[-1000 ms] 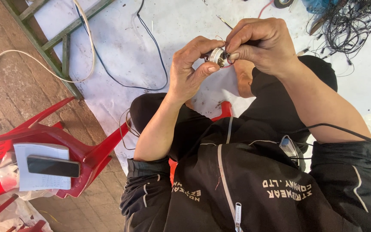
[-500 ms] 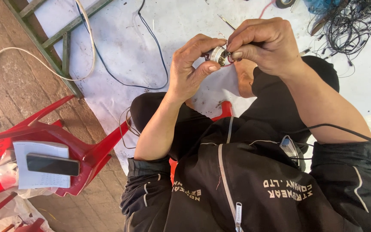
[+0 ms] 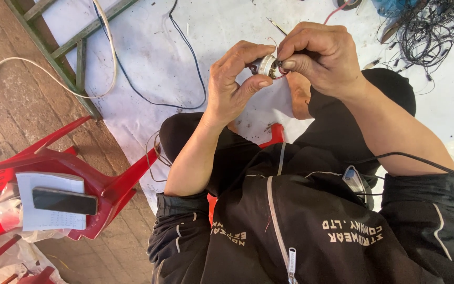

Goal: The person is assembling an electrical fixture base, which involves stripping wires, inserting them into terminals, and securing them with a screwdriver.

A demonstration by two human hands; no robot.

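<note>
**A:** Where was the small part when you looked from the head camera?

**B:** I saw the small round metal part [image 3: 265,66] at about twelve o'clock of the view, held up above the white sheet [image 3: 148,58]. The left hand [image 3: 232,87] pinched it: the fingers curled over the top and the thumb [image 3: 253,87] pressed from below. The right hand [image 3: 324,55] was at three o'clock of the part, touching it. Its fingertips [image 3: 289,64] were pressed together on a thin red wire [image 3: 337,11] just where the wire met the part.

**A:** And the axis of the part?

**B:** It lay roughly from nine to three o'clock, with the open face toward the right hand. Both hands touched it, so neither was nearer; the left one carried it, I judged, and the right one worked on the face.

**A:** What differed from one second ago?

**B:** Very little. The hands kept the same grips, and the part stayed in the same place. I could not tell any turning of the part.

**A:** Other things around?

**B:** A red plastic chair [image 3: 106,184] at eight o'clock with a notepad [image 3: 48,202] and a black phone [image 3: 64,201] on it, and a bundle of black cables [image 3: 432,26] at one o'clock.
</note>
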